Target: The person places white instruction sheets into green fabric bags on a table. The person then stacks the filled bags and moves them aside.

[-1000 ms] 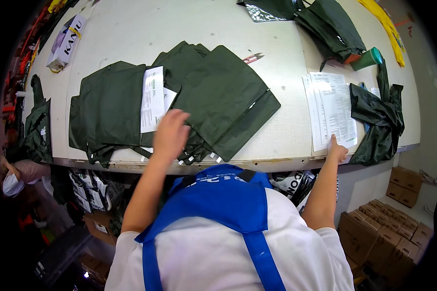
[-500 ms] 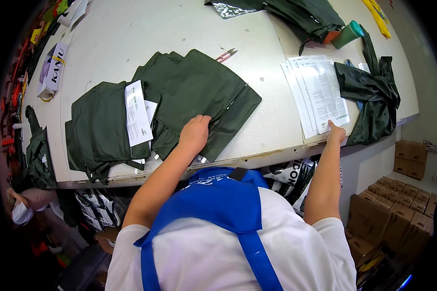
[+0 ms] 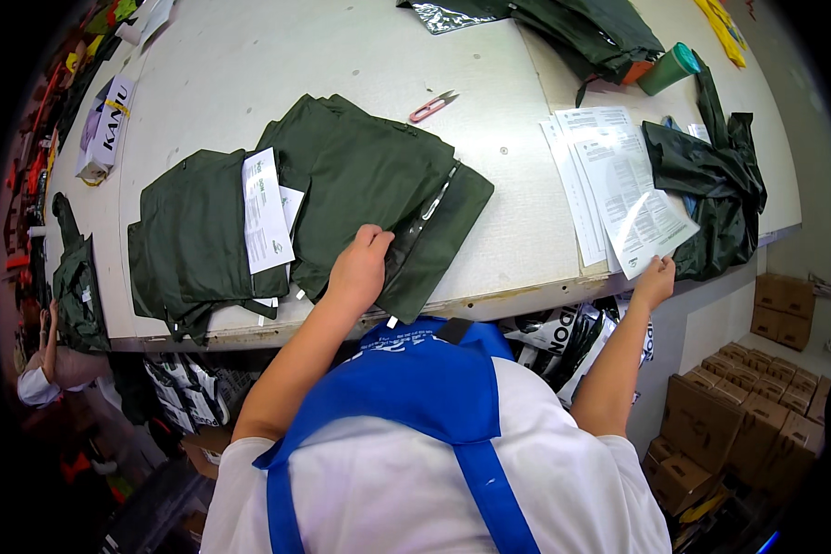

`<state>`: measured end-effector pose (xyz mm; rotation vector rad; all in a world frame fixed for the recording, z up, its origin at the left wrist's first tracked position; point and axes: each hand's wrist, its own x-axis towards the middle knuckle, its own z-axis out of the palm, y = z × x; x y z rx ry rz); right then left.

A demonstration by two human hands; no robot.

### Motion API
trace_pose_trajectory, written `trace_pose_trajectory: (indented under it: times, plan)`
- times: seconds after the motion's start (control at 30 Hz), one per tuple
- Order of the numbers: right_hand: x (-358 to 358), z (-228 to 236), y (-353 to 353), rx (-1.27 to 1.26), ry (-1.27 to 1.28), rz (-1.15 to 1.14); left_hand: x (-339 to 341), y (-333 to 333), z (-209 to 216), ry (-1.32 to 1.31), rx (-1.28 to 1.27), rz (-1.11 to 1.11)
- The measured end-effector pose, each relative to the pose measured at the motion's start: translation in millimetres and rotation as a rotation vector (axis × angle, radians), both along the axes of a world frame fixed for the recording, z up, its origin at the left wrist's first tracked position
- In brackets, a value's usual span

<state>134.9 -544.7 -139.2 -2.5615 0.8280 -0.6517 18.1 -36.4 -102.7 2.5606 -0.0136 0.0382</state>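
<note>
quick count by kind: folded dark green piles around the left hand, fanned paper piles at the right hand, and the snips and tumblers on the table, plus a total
Folded dark green piles: 2
Fanned paper pile: 1
Pink-handled snips: 1
Green tumbler: 1
Total: 5

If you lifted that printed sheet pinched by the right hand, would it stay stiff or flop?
Probably floppy and light: the sheet looks paper-thin, and a bright streak suggests it bends near the right hand. It may also slide easily over the papers beneath, since its face looks glossy.
</note>
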Motion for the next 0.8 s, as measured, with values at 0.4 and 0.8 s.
trace_pose_trajectory:
  times: [0.4, 0.8]
  plan:
    - [-33.2, 91.4, 95.6, 1.125, 0.302, 0.547, 24.7, -6.2, 11.9, -0.026, -0.003, 0.05]
    - [-30.7, 51.0, 208.9, 0.995, 0.222, 0.585, 30.6, -12.0, 18.8, 0.012, 0.021, -0.104]
